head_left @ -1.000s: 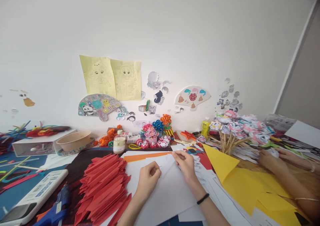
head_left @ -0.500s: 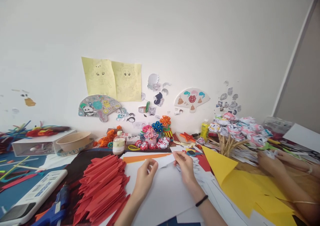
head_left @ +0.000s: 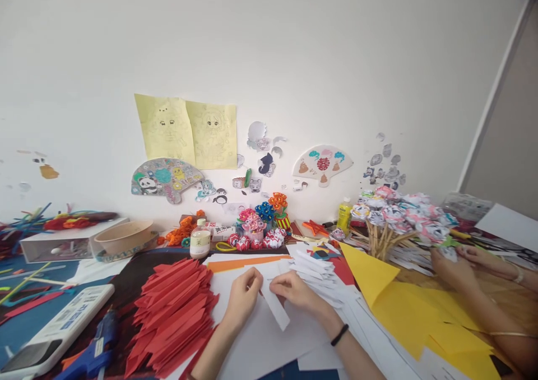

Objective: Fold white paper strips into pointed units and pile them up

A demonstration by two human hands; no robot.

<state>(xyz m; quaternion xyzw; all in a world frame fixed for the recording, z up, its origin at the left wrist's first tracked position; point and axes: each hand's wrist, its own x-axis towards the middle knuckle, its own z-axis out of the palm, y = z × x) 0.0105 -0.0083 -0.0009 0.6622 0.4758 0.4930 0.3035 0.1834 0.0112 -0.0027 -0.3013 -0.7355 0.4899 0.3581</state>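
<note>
A narrow white paper strip [head_left: 275, 307] slants down toward me between my hands, over large white sheets [head_left: 269, 341]. My left hand [head_left: 244, 293] pinches it near its upper end. Closed fingers of my right hand [head_left: 296, 289] grip its right edge close to the top; the fingertips are partly hidden. Just beyond my right hand lies a heap of folded white strips [head_left: 315, 270]. To the left of my left hand is a large pile of folded red paper strips [head_left: 172, 313].
A co-worker's hands [head_left: 458, 268] handle a small paper piece at the right, by a bunch of paper flowers on sticks [head_left: 382, 228]. Yellow sheets [head_left: 420, 313] lie nearer. A blue glue gun [head_left: 94, 349] and white power strip [head_left: 63, 324] are at left; a bottle [head_left: 200, 240] stands behind.
The strip has swung from lying crosswise to pointing down toward me. My right hand has come nearer and to the left, uncovering the white strip heap. My left hand has hardly moved.
</note>
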